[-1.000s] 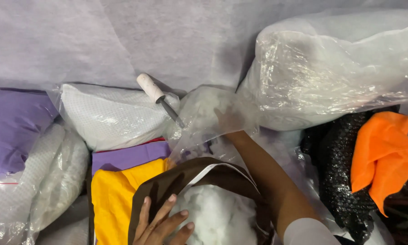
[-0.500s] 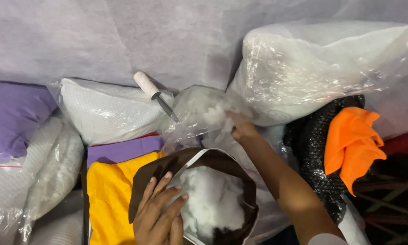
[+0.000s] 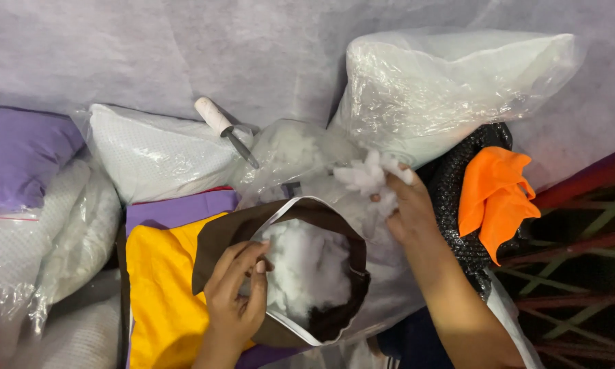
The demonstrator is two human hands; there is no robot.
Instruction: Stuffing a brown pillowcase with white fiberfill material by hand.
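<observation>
My left hand [image 3: 238, 292] grips the rim of a brown fabric cover [image 3: 220, 234] with a white zipper edge and holds its mouth wide. White fibre stuffing [image 3: 306, 268] fills the inside of the cover. My right hand [image 3: 404, 206] is above and right of that mouth, pinching a tuft of white stuffing [image 3: 366, 173]. Just behind the tuft lies a clear plastic bag of loose stuffing [image 3: 290, 152], from which the hand has come out.
A white-handled knife [image 3: 224, 128] rests on a wrapped white pillow [image 3: 157, 156]. A large plastic-wrapped pillow [image 3: 451, 85] lies at the back right. Yellow cloth [image 3: 158, 294], purple cloth [image 3: 178, 208], an orange cloth [image 3: 495, 195] on black mesh [image 3: 458, 184], and a purple pillow [image 3: 17, 154] surround me.
My right hand has drawn out of the clear bag toward me with a tuft of stuffing. My left hand has shifted along the cover's rim, and more of the cover's mouth shows.
</observation>
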